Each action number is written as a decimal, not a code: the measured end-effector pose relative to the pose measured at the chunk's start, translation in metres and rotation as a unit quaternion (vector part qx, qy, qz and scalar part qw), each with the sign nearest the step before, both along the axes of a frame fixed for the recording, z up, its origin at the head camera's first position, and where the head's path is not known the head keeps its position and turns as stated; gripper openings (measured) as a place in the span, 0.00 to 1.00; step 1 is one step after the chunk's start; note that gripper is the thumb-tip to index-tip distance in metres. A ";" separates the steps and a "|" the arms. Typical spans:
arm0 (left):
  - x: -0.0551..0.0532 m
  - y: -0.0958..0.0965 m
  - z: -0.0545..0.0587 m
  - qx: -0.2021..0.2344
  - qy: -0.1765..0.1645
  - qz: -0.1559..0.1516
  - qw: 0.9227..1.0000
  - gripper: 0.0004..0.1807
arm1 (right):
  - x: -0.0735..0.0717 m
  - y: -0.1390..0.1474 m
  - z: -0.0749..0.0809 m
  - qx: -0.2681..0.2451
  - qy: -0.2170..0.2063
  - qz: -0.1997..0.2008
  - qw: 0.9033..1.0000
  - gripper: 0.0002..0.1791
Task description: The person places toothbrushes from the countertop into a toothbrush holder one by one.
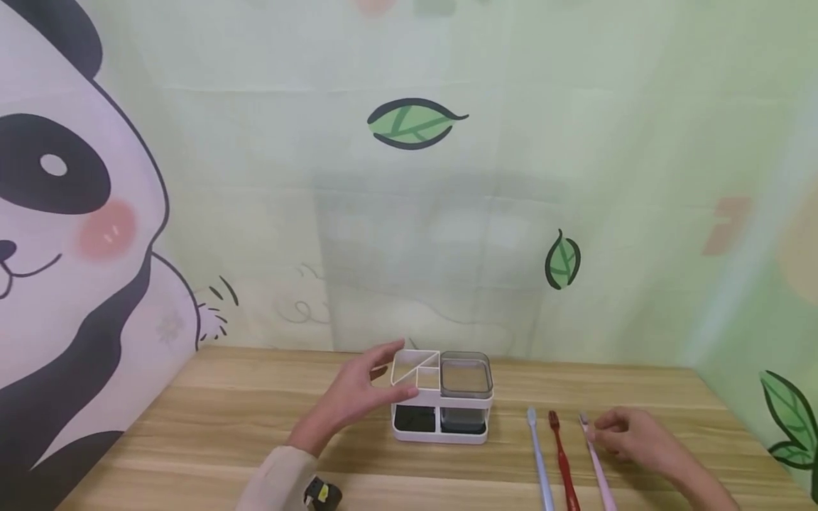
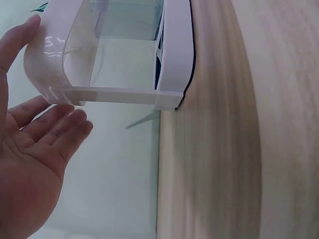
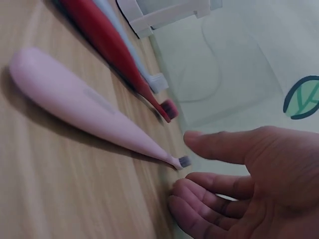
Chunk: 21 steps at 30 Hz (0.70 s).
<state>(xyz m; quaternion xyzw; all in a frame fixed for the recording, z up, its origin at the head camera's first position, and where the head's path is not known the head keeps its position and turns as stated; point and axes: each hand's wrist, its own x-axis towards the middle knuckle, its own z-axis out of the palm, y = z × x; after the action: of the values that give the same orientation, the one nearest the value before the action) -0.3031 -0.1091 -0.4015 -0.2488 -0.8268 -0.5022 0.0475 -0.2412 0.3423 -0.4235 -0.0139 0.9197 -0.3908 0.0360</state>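
A white toothbrush holder (image 1: 441,402) with a divided top and a clear grey cup (image 1: 467,392) stands upright on the table. My left hand (image 1: 358,387) is spread at its left end, thumb at the front and fingers toward the back. In the left wrist view the thumb (image 2: 17,42) meets the holder's upper rim (image 2: 45,55). Three toothbrushes lie to the right: light blue (image 1: 540,461), red (image 1: 564,465) and pink (image 1: 601,474). Beside the pink brush's head, my right hand (image 1: 642,440) has its thumb and fingers apart; the right wrist view shows the bristles (image 3: 185,161) near them, ungripped.
The wooden table (image 1: 192,419) reaches back to a printed cloth (image 1: 409,234) with a panda and leaves. A small black device (image 1: 324,494) sits by the left sleeve (image 1: 277,479).
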 end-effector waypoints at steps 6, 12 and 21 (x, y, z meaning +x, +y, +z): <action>-0.002 0.000 -0.003 0.035 -0.028 -0.006 0.999 0.45 | -0.002 -0.006 -0.003 0.022 0.000 -0.015 1.000 0.18; -0.002 0.001 -0.004 0.045 -0.032 -0.011 0.998 0.44 | -0.001 -0.009 -0.005 0.025 -0.006 -0.030 0.999 0.14; 0.000 0.001 -0.004 0.054 -0.037 -0.013 0.998 0.44 | -0.002 -0.017 -0.005 0.003 -0.014 -0.067 0.998 0.05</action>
<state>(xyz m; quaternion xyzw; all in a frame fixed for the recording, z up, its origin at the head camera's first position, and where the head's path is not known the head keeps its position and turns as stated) -0.3034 -0.1081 -0.4052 -0.2376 -0.7966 -0.5553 0.0237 -0.2431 0.3258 -0.4284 0.0535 0.9190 -0.3899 0.0225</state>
